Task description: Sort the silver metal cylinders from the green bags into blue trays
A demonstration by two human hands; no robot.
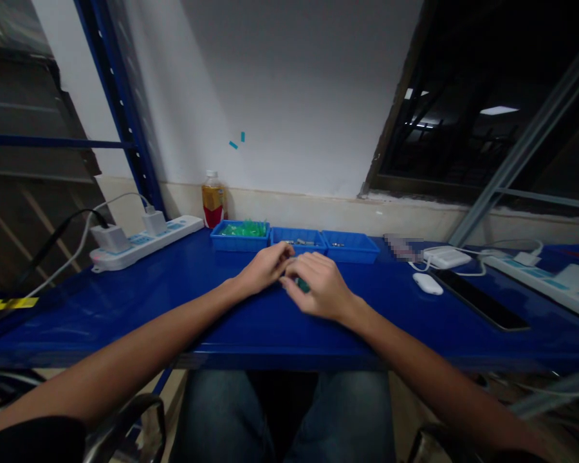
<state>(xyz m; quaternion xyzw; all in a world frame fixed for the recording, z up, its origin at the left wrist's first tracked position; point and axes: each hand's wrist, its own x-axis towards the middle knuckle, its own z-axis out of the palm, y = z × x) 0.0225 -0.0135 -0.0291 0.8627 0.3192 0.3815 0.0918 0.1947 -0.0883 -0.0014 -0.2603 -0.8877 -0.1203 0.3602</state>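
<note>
Both hands meet above the blue tabletop, in front of three blue trays. My left hand (265, 267) is closed, its fingertips pinched near those of my right hand; whatever it holds is too small to make out. My right hand (321, 283) curls round a small green piece (302, 284), which shows between thumb and fingers. Green plastic pieces fill the left tray (241, 243). Behind my fingers, the middle tray (313, 248) contains small metal parts, and a few more lie in the right tray (352, 256).
A drink bottle (213, 199) stands behind the left tray. Power strips lie at the left (147, 243) and right (545, 280), with cables. A phone (482, 299), a white earbud case (427, 283) and a white charger (446, 257) rest on the right. The table edge (284, 360) runs above my knees.
</note>
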